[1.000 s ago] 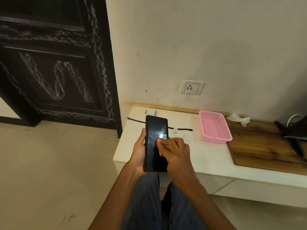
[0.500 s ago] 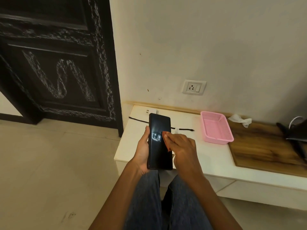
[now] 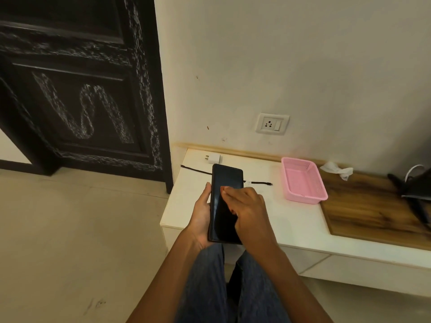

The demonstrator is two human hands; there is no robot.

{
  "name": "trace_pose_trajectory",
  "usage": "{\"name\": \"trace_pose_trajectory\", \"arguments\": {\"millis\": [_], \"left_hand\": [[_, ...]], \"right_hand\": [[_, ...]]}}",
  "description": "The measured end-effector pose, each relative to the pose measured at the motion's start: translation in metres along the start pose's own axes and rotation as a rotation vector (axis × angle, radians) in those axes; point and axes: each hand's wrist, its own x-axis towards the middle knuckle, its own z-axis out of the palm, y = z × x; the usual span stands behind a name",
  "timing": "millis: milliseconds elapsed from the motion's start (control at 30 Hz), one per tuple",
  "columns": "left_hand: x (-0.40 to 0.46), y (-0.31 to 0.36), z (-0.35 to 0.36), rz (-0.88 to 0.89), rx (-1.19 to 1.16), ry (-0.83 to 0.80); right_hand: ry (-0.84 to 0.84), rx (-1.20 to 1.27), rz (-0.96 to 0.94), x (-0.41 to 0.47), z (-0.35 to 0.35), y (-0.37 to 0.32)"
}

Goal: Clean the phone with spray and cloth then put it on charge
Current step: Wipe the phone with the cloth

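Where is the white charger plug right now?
The white charger plug lies at the white table's far left corner, just beyond the black phone and thin black cable.

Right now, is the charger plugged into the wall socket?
No, the charger lies on the white table; the socket is empty.

Dim warm light, wide-angle edge warping

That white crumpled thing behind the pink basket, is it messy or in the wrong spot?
It looks a bit stray. The crumpled white cloth lies loose by the wall, behind the pink basket, on the wooden board, not in a hand. The charger plug and cable also lie unplugged on the white counter. Nothing looks spilled or broken.
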Motion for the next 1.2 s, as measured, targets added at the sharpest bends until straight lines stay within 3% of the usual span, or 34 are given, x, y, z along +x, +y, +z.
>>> {"name": "trace_pose_trajectory", "arguments": {"millis": [167, 300, 433, 567, 733, 933, 1100, 1200], "left_hand": [[-0.001, 0.0, -0.006, -0.02, -0.014, 0.014], [-0.004, -0.003, 0.004, -0.034, -0.004, 0.016], [-0.007, 0.001, 0.008, -0.043, -0.039, 0.012], [-0.008, -0.002, 0.003, -0.029, -0.03, 0.021], [-0.007, -0.004, 0.01, -0.026, -0.055, 0.01], [-0.007, 0.0, -0.001, 0.001, -0.041, 0.039], [-0.006, -0.003, 0.006, 0.001, -0.026, 0.052], [-0.004, -0.001, 0.0, 0.029, -0.031, 0.054]], "right_hand": [[-0.063, 0.047, -0.061, -0.013, 0.0, 0.002], [0.008, 0.072, 0.065, 0.002, 0.001, 0.004], [0.035, 0.125, 0.0, -0.008, 0.008, -0.009], [-0.065, 0.111, -0.04, -0.012, 0.002, -0.006], [0.005, 0.1, 0.043, 0.013, 0.001, -0.004], [-0.042, 0.047, -0.095, -0.01, 0.004, -0.015], [-0.001, 0.016, 0.026, 0.015, 0.002, -0.006], [0.01, 0.013, -0.033, 0.003, 0.006, -0.01]]}}
